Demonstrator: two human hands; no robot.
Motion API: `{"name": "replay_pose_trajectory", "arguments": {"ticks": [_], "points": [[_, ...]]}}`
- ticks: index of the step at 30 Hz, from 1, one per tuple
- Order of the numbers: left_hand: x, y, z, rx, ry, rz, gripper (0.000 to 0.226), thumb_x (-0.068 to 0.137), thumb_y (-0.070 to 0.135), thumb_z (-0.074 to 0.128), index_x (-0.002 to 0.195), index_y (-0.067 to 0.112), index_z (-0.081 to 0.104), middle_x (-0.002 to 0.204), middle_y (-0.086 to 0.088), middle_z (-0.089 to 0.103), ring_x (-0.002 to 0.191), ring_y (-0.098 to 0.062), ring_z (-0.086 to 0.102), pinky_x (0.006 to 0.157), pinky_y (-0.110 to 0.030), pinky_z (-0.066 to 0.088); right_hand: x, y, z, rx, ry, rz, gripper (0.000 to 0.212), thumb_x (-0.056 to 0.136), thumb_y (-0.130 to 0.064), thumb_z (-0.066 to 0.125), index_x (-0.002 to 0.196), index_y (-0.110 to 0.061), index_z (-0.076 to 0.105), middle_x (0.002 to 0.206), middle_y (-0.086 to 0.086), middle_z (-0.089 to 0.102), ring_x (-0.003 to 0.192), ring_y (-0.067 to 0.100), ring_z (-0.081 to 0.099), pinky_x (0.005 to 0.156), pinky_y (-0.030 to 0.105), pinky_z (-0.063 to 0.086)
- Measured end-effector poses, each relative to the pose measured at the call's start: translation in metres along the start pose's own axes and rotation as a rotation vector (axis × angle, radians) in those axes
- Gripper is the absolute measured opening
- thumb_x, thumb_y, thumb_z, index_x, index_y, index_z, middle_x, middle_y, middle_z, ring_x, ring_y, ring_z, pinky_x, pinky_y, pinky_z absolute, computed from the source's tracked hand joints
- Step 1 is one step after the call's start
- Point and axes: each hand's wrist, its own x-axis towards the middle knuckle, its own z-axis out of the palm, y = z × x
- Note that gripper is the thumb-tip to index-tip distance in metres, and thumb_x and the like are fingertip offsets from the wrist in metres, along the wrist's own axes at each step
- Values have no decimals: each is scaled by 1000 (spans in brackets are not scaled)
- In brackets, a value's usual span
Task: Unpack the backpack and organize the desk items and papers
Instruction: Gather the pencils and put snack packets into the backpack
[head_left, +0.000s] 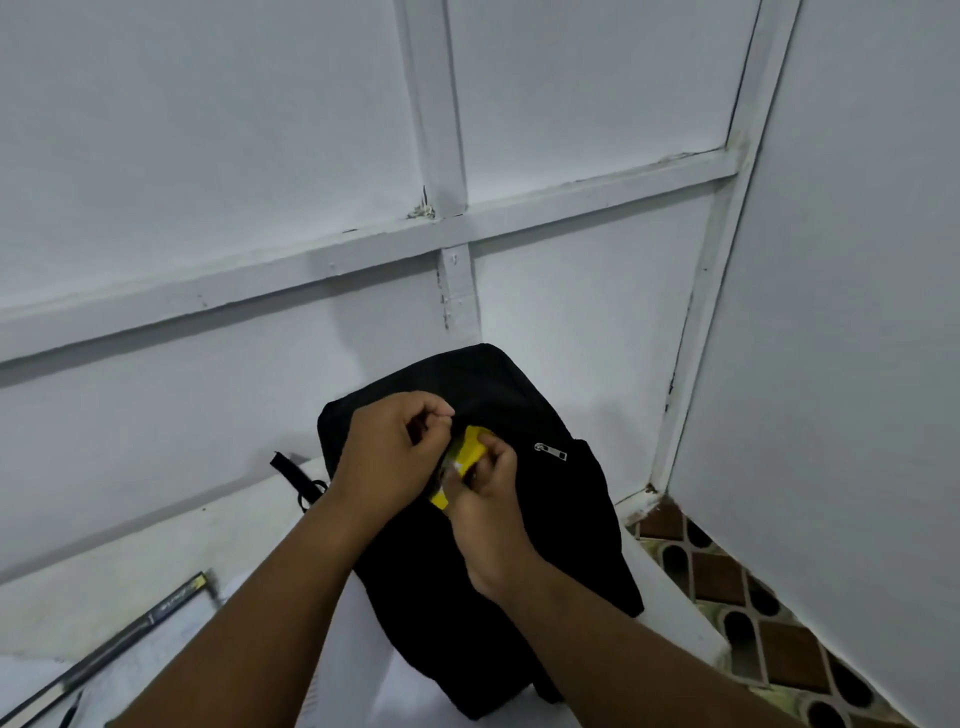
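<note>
Black fabric marks the backpack, which is stood on the white desk in the corner formed by the white panelled walls. Above the backpack's front, a yellow packet is pinched by the right hand, while the left hand is curled just beside it with its fingertips nipped together at the backpack's top edge. Left of the backpack a dark-spined book is laid on papers, and to its right patterned floor tiles are seen.
</note>
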Motion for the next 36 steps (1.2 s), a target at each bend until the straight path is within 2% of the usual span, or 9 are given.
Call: {"name": "replay_pose_trajectory", "arguments": {"ticks": [4, 9, 12, 15, 21, 26, 29, 32, 36], "points": [[1, -4, -3, -31, -19, -27, 16, 87, 10, 69, 87, 25, 74, 81, 15, 69, 84, 1, 63, 70, -3, 44, 15, -8, -1, -162, -85, -29, 46, 94, 5, 52, 123, -28, 43, 121, -3, 62, 107, 10, 64, 93, 37, 56], [0, -7, 7, -91, -18, -46, 17, 86, 7, 70, 85, 23, 74, 77, 11, 70, 77, -6, 65, 67, -7, 47, 9, 10, -9, -87, 327, -43, 53, 73, 1, 81, 110, -18, 50, 100, -2, 67, 82, 6, 69, 71, 20, 55], [0, -9, 11, -112, -17, -68, 19, 86, 7, 70, 84, 25, 74, 76, 10, 70, 75, -7, 66, 66, -9, 48, 17, 16, -3, -83, 392, -7, 30, 75, -3, 80, 92, -16, 59, 86, 1, 63, 70, 9, 63, 64, 19, 52], [1, -12, 13, -130, -18, -101, 20, 85, 6, 70, 83, 26, 74, 77, 10, 71, 75, -7, 66, 68, -10, 49, 29, 17, 5, -129, 360, -22, 22, 83, 1, 68, 83, -21, 70, 84, 0, 71, 80, 15, 69, 79, 30, 58], [2, -17, 9, -174, -11, -173, 20, 87, 8, 69, 83, 27, 74, 79, 13, 72, 75, -3, 66, 69, -9, 48, 26, 28, 5, -318, 76, -124, 35, 95, -9, 56, 120, -29, 69, 116, -8, 70, 111, 5, 64, 102, 35, 50], [3, -20, 11, -163, -19, -180, 16, 87, 10, 70, 85, 25, 75, 79, 12, 72, 78, -2, 66, 70, -7, 47, 7, 26, -20, -368, 231, -170, 43, 94, 0, 54, 107, -40, 66, 119, -13, 59, 110, 4, 59, 92, 16, 51], [0, -26, 18, -162, -50, -203, 18, 88, 10, 69, 85, 27, 74, 78, 15, 70, 77, -1, 66, 70, -7, 47, 7, 32, -23, -278, 137, -27, 51, 93, 5, 49, 116, -38, 65, 120, -12, 63, 111, 6, 62, 99, 28, 51], [-8, -33, 26, -146, -117, -238, 20, 89, 10, 69, 92, 30, 74, 81, 16, 72, 82, 4, 66, 73, -3, 44, 11, 28, -23, -304, 53, -10, 51, 94, 7, 46, 125, -30, 62, 122, -13, 64, 113, -1, 60, 102, 23, 49], [-22, -38, 25, -185, -147, -270, 26, 93, 14, 67, 114, 27, 72, 100, 20, 72, 96, 13, 63, 80, 1, 41, 2, 23, -33, -187, 53, -1, 51, 94, 13, 39, 114, -26, 64, 123, -9, 63, 118, 6, 59, 97, 28, 53]]}}
